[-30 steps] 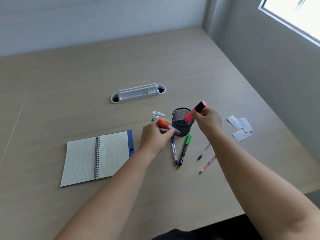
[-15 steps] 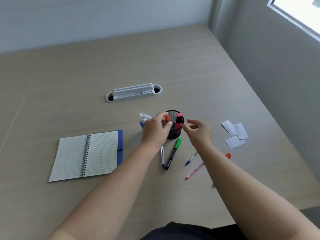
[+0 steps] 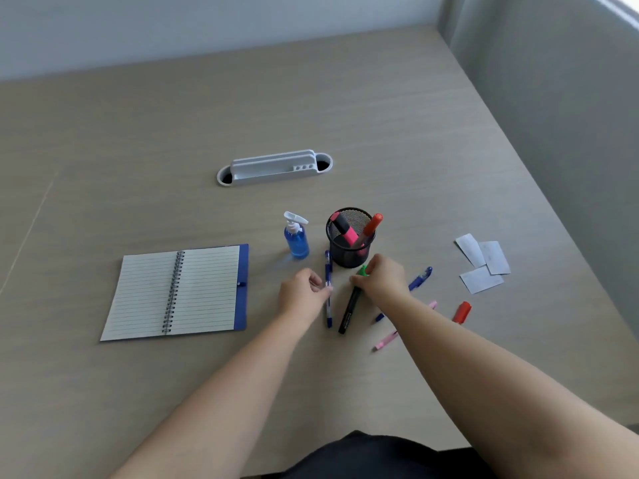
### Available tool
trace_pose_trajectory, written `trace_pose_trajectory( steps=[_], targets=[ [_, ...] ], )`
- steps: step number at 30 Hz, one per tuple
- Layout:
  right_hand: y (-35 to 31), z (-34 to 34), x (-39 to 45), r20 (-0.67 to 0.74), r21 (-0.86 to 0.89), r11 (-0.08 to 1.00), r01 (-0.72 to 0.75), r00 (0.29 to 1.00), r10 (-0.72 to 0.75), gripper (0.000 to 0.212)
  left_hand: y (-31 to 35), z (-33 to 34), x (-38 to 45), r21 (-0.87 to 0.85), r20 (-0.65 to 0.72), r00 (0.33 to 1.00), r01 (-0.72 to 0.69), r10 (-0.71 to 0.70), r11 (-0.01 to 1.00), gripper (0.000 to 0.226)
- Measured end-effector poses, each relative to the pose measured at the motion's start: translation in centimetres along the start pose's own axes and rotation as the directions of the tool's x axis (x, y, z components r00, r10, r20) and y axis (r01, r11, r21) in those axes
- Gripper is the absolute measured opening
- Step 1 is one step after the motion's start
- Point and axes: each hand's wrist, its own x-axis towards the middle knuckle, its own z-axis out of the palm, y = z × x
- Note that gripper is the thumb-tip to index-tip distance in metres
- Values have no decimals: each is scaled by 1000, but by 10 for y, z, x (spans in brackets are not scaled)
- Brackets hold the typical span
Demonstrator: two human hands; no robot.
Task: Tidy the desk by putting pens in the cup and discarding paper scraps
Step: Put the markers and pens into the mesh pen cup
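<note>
A black mesh cup [image 3: 349, 252] stands mid-desk and holds a pink highlighter [image 3: 344, 229] and an orange marker [image 3: 370, 227]. My left hand [image 3: 302, 294] pinches a blue pen [image 3: 328, 288] that lies on the desk just left of the cup. My right hand [image 3: 380, 280] closes its fingers on the green-capped black marker [image 3: 350, 307], which still rests on the desk. My right forearm partly covers another blue pen [image 3: 420, 277] and a pink pen [image 3: 385, 340]. A red cap [image 3: 461, 312] lies further right. Three white paper scraps [image 3: 482, 262] lie at the right.
A blue spray bottle [image 3: 296, 236] stands left of the cup. An open spiral notebook [image 3: 179, 292] lies at the left. A white cable tray [image 3: 275, 166] is set into the desk behind. The desk's right edge runs along a grey wall.
Both markers went into the cup and were let go. Both hands came down toward me: the left onto the blue pen, the right onto the green-capped marker.
</note>
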Motion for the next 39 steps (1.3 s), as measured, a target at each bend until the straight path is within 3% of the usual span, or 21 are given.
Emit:
trace_pose_trajectory(
  steps=[3, 6, 10, 14, 19, 23, 29, 33, 39],
  targets=[
    [-4, -1, 3, 12, 16, 998, -59, 998, 59, 35, 8, 5, 8, 106, 50, 998, 17, -22, 994, 41],
    [1, -4, 6, 65, 226, 955, -192, 981, 181, 39, 15, 2, 11, 189, 67, 998, 7, -20, 982, 42],
    [14, -16, 3, 209, 625, 729, -279, 960, 188, 36, 9, -6, 12, 176, 101, 993, 43, -61, 984, 31],
    [10, -43, -14, 164, 833, 533, -148, 986, 16, 20, 4, -15, 8, 42, 129, 990, 59, -64, 997, 28],
    [-14, -75, -22, -223, 914, 333, 231, 973, -62, 16, 3, -24, -7, -138, 156, 984, -64, 85, 988, 17],
    [-31, -79, -21, -403, 800, 464, 381, 913, -56, 17, 23, -36, -19, -236, 44, 975, -203, 219, 950, 14],
    [-24, -56, -18, -373, 526, 772, 357, 912, -168, 27, 63, -54, -16, -299, -306, 865, -483, 397, 823, 11],
    [-8, -55, -22, -390, 496, 792, 357, 906, -164, 45, 73, -45, 1, -228, -308, 850, -502, 428, 834, 10],
    [25, -67, -26, -416, 529, 803, 275, 909, -38, 32, 70, -24, 7, -59, -274, 850, -482, 450, 874, 33]
  ],
)
